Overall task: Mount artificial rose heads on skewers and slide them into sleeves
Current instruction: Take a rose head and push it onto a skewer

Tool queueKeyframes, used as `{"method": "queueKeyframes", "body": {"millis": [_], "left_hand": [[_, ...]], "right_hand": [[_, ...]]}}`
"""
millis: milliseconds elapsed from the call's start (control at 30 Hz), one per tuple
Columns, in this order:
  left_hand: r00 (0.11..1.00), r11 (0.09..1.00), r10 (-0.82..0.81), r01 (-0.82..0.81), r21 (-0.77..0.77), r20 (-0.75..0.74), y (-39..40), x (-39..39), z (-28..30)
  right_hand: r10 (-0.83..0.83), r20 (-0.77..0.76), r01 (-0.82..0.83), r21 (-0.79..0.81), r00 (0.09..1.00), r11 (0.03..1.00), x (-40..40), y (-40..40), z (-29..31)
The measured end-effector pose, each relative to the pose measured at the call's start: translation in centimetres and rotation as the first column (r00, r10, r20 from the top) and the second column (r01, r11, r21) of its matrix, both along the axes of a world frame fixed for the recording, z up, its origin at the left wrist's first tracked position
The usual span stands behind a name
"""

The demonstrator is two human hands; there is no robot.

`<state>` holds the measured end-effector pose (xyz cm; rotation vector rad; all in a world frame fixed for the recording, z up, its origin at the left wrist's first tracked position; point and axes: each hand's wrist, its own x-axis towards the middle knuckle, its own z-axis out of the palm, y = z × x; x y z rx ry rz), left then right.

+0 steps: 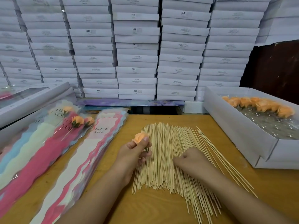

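Observation:
My left hand grips an orange rose head by its base, above the left edge of a wide pile of wooden skewers on the table. My right hand lies on the pile with its fingers curled down into the skewers; whether it holds one is hidden. To the left lies a stack of "LOVE YOU" sleeves. Beside it are finished sleeves with orange roses on skewers inside.
A white box at the right holds several orange rose heads. Stacked white cartons form a wall behind the wooden table. A windowed box stands at the far left.

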<state>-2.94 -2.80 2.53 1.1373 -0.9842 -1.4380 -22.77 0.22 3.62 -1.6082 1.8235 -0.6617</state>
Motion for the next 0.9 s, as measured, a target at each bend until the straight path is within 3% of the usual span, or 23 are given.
{"method": "queueKeyframes", "body": {"millis": [167, 500, 667, 900], "left_hand": [[0.988, 0.997, -0.037, 0.046, 0.057, -0.151, -0.1, 0.5, 0.2], [0.953, 0.994, -0.07, 0.092, 0.062, -0.294, -0.5, 1.3, 0.1], [0.934, 0.997, -0.024, 0.048, 0.058, -0.357, -1.1, 2.2, 0.1], [0.885, 0.998, 0.037, -0.008, 0.064, -0.463, -1.6, 3.1, 0.3]], "right_hand": [[-0.06, 0.116, 0.058, 0.02, 0.991, 0.998, -1.2, 1.1, 0.8], [-0.107, 0.32, 0.091, 0.064, 0.941, 0.994, -5.5, 3.3, 2.7], [-0.022, 0.299, 0.025, -0.006, 0.954, 1.0, -6.8, 3.9, 3.2], [0.07, 0.037, -0.065, -0.118, 0.997, 0.991, -7.0, 3.8, 2.7]]}}
